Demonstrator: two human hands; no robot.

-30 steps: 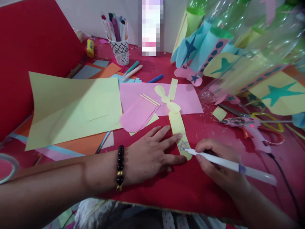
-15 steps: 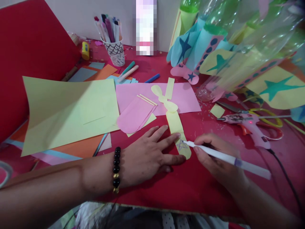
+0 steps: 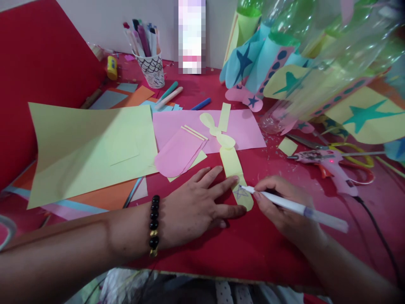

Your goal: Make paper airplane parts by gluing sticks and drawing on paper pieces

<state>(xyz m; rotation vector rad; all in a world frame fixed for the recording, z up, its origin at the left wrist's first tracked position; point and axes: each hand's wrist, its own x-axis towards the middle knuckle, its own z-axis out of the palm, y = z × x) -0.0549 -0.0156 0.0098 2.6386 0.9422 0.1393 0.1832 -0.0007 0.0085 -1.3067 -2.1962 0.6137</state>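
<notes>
My left hand (image 3: 199,202) lies flat with fingers spread, two fingertips pressing on a rounded yellow paper strip (image 3: 246,200). A star outline in purple ink shows on that strip. Pinched in my right hand (image 3: 283,207) is a white marker (image 3: 284,202), its tip touching the paper at the star's upper edge. Above the strip lies a yellow paper bow shape (image 3: 217,131), and a short yellow strip (image 3: 225,117) is beside it. Pink rounded cutouts (image 3: 179,155) with thin yellow edges rest left of the bow, partly over a pink sheet (image 3: 249,131).
A large yellow sheet (image 3: 91,147) curls up at left. A pink glue gun (image 3: 332,162) with a lit red light lies at right, near scissors (image 3: 357,173). Plastic bottles (image 3: 291,25) with paper fins stand behind. A patterned cup (image 3: 152,69) holds several markers.
The marker tip has shifted slightly left and up along the star, and my right hand moved with it. My left hand stays on the strip.
</notes>
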